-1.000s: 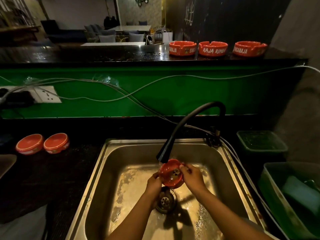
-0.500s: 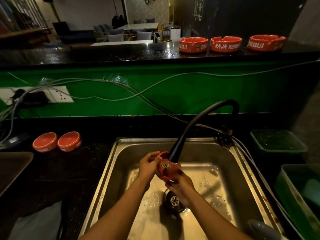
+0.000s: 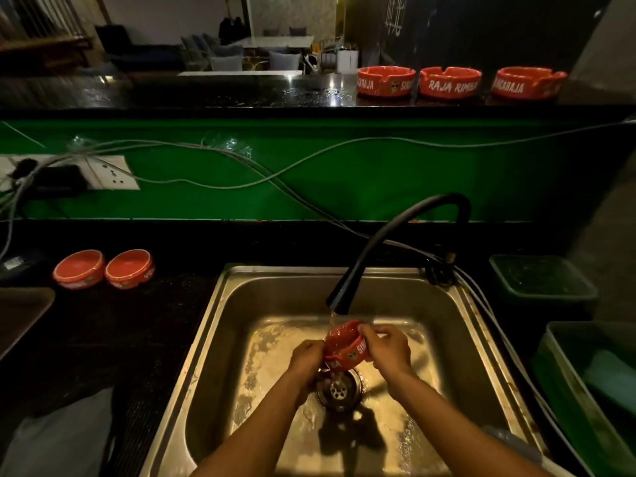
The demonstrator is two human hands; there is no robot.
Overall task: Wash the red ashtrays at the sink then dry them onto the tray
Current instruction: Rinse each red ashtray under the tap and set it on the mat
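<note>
Head view — both hands [image 3: 306, 356] [image 3: 387, 349] grip red ashtray [image 3: 346, 346] under faucet [image 3: 395, 242].

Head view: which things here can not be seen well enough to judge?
- Held ashtray: its inside is turned away; clean or dirty cannot be told. The left hand and right hand cover its ends.
- Tray: cut off by the left edge, too dark to read.
- Two ashtrays on the counter: upside down, insides hidden.
- Green bin: cut by the right edge; contents dim.
</note>
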